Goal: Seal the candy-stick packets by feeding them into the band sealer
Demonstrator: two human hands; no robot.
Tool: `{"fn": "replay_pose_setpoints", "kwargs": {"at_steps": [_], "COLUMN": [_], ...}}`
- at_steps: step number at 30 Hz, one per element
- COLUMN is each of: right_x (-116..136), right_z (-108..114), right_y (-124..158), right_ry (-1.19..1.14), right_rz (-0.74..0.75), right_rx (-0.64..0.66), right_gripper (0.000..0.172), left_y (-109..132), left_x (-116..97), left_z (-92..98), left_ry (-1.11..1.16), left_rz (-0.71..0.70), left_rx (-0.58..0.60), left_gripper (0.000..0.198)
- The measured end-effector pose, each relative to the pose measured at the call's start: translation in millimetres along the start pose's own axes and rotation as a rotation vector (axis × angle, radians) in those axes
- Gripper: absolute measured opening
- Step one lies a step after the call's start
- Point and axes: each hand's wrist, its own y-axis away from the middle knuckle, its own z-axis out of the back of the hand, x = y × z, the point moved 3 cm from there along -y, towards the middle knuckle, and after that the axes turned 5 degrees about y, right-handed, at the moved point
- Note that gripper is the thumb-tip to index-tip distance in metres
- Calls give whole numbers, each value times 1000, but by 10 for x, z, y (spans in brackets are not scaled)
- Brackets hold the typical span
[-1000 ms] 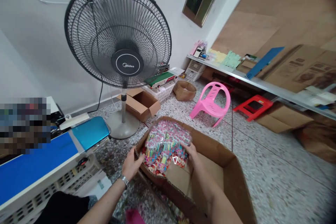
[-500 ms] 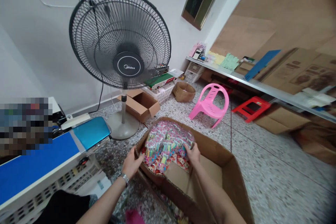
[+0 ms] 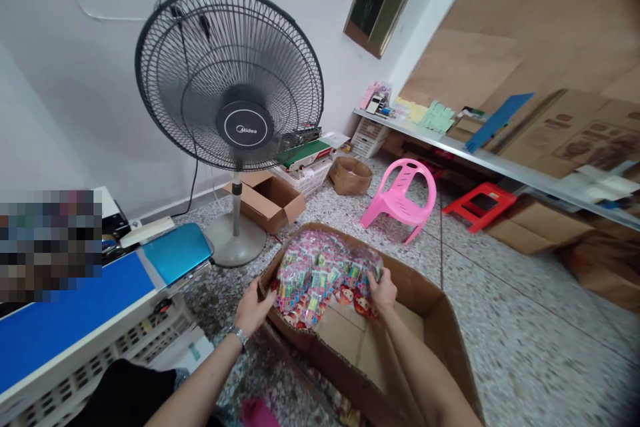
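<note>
A large open cardboard box sits low in front of me. Small clear plastic packets with pink, green and printed card fill its far left end. At the left rim, my left hand is closed on the cardboard wall, thumb on the inner side, a metal watch on the wrist. Inside the box, my right hand is closed around the edge of a clump of these packets, near the middle of the far side. Its fingertips are partly hidden by the packets. Bare cardboard shows on the box floor nearer to me.
A black standing fan rises beyond the box. On the left runs a blue conveyor belt. A pink plastic chair, a red stool and an open carton stand on the floor. A long worktable lines the right.
My right hand has moved to the right with a clump of packets, spreading the pile and baring more box floor. My left hand stays on the rim.
</note>
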Motion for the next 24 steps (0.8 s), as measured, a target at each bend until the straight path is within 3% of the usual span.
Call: {"fn": "replay_pose_setpoints", "kwargs": {"at_steps": [8,13,15,17,21,24], "right_x": [-163,-2,189,463,1218,1819], "right_z": [220,418,539,669,875,916], "right_y": [-97,-89,-21,104,528,941], "right_ry": [-122,-478,-706,-921,-1160,-1216], "right_rz": [-11,77,147,207,323,463], "right_rx": [-98,-179,-154,-71,230,485], "right_gripper": [43,46,45,42,38,38], "left_y": [-6,-18,-1,62,309,437], "left_x": [-13,11,-81,-301,-928,-1171], "left_z": [-6,3,37,89,171,275], "left_ry": [0,-22,-51,-57,81,187], "left_rz": [-24,-26,-76,-207,-513,-588], "left_rx": [-1,-7,-59,-131,-98,-69], "left_gripper": [58,62,68,75,91,110]}}
